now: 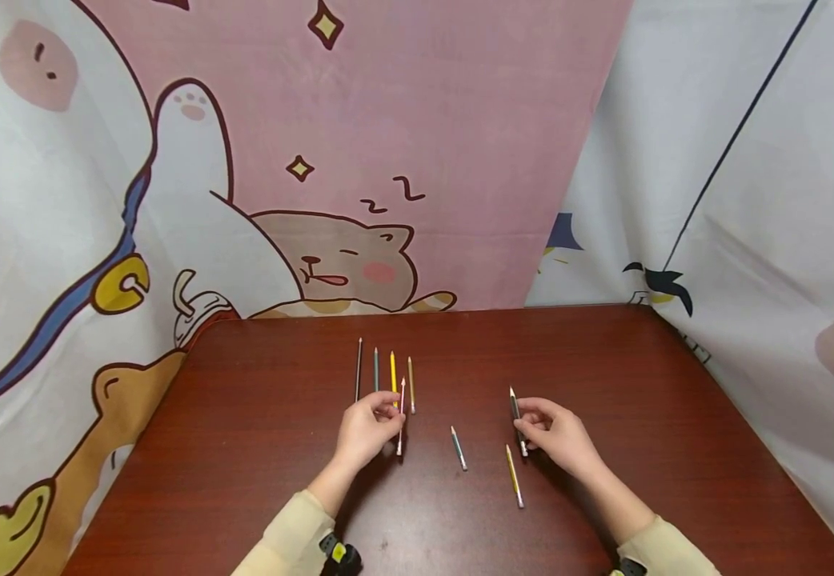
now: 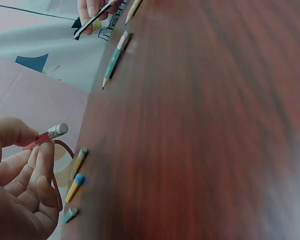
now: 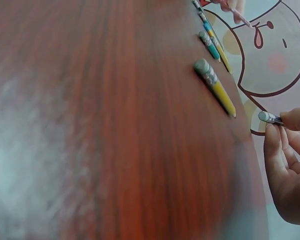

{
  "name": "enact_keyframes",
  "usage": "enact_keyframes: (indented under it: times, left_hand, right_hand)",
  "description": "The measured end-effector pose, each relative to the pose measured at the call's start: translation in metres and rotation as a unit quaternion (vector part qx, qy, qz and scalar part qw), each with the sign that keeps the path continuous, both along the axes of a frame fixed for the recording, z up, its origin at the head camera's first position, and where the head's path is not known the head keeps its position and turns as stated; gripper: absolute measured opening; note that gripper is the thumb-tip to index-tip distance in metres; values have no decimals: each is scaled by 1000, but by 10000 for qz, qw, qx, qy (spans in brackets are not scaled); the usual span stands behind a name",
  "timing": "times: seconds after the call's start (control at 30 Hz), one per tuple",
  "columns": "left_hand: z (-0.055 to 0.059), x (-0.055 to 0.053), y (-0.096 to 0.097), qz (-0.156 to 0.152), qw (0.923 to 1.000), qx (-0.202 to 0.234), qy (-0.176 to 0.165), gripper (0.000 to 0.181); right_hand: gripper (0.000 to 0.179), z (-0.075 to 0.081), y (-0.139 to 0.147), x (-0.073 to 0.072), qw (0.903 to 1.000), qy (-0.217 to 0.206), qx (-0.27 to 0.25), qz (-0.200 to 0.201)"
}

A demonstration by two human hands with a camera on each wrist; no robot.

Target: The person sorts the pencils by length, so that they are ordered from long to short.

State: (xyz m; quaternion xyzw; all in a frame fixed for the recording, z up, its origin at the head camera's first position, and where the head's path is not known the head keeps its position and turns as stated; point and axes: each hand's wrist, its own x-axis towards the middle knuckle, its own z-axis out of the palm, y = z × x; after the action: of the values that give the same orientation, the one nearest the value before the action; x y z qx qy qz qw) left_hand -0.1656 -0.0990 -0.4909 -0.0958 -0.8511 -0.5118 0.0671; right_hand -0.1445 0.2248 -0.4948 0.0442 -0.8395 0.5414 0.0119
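Observation:
Between thumb and fingers, my left hand (image 1: 366, 432) pinches a red pencil (image 1: 402, 391), its pale eraser end (image 2: 61, 129) toward the left wrist camera. My right hand (image 1: 559, 436) pinches a black pencil (image 1: 514, 402), whose eraser (image 3: 264, 116) shows in the right wrist view. Just left of the right hand lies a short yellow pencil (image 1: 514, 476). A short teal pencil (image 1: 459, 448) lies between the hands. Beyond the left hand, a dark pencil (image 1: 358, 368), a teal pencil (image 1: 377, 368), a yellow pencil (image 1: 392, 372) and a gold pencil (image 1: 411, 384) lie side by side, some partly hidden.
All the loose pencils lie on a reddish-brown wooden table (image 1: 266, 464). A cartoon-printed cloth (image 1: 460, 160) hangs behind its far edge and along both sides. Dark devices (image 1: 341, 554) are strapped at the wrists over pale yellow sleeves.

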Motion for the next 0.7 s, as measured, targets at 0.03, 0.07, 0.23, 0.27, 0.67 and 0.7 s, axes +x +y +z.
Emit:
enact_keyframes:
  times: [0.03,0.07,0.23,0.27,0.67,0.7]
  left_hand:
    - [1,-1,2,28,10000,-54,3,28]
    - [1,-3,4,60,9999,-110,12,28]
    - [4,-8,14,176,9993,-313,120,28]
    - [4,-9,16,196,9992,-334,136,28]
    - [1,-19,39,710,9973,-180,-48,31]
    - [1,-19,41,769,9968,-220,-52,31]
  right_hand:
    - [33,0,-1,-1,10000,-18,-47,5]
    - [33,0,-3,-2,9999,-43,-112,-3]
    - [35,0,-8,-7,9993,-142,-329,79]
    - [35,-1,-9,-8,9991,-169,-382,92]
    - [35,-3,-23,-14,9951,-339,-914,180]
    - [35,-3,-25,-14,9949,-366,-929,154]
